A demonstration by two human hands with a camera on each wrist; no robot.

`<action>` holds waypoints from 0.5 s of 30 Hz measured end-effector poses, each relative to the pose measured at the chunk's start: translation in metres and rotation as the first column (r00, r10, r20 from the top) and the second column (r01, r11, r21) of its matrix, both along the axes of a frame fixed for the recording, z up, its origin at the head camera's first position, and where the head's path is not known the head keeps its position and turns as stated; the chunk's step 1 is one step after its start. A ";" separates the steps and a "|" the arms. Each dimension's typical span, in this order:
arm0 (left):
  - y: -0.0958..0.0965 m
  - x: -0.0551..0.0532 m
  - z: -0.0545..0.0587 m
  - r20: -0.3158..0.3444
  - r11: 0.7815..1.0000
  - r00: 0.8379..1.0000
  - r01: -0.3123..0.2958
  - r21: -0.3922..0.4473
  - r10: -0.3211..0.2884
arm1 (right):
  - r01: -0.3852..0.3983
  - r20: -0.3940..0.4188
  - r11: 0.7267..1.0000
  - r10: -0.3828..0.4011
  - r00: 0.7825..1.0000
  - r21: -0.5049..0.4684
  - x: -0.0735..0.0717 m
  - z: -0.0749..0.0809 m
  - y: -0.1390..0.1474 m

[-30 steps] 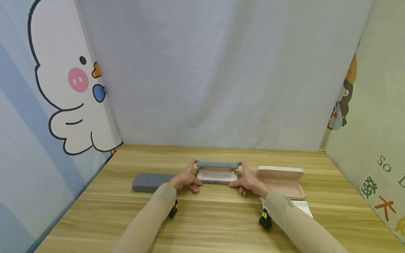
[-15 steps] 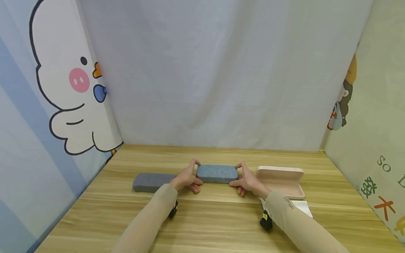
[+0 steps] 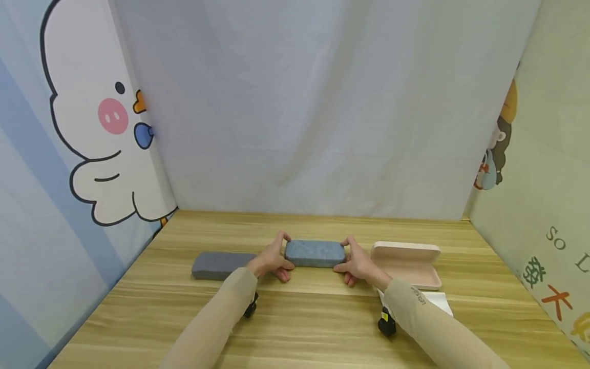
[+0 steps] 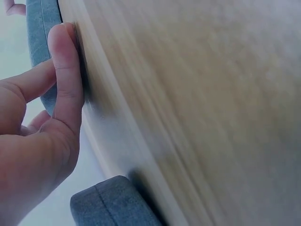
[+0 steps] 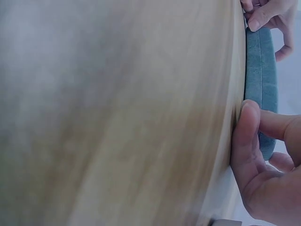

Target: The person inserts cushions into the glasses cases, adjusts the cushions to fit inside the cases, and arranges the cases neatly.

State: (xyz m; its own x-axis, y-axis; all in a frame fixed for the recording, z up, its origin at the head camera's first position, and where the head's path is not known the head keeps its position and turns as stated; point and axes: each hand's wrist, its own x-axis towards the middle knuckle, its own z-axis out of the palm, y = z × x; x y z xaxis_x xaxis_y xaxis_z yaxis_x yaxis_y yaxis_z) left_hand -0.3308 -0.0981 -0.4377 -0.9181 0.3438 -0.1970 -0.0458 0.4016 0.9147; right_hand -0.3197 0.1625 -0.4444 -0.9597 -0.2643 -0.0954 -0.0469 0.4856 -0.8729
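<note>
Blue-grey, mottled, round-cornered case (image 3: 315, 253).

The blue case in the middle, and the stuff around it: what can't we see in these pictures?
- Inside of the blue case: head view, hidden by its closed lid.
- Right end of the gray case: head view, behind the left hand and left sleeve.
- Part of the white sheet: head view, under the right sleeve.
- Thing at the bottom: right wrist view, mostly cut off by the edge.
</note>
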 end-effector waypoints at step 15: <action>0.003 0.010 0.012 -0.069 0.989 0.997 -0.047 -0.137 0.038 | -0.089 -0.082 0.995 0.093 0.992 0.043 0.016 0.023 0.005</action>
State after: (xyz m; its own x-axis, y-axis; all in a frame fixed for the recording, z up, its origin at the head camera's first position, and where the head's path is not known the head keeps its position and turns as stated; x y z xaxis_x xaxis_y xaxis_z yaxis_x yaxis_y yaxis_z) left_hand -0.3205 -0.0951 -0.4258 -0.9439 0.2778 -0.1785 -0.0072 0.5234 0.8521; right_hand -0.3039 0.1671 -0.4213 -0.9369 -0.3486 -0.0279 -0.1644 0.5094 -0.8447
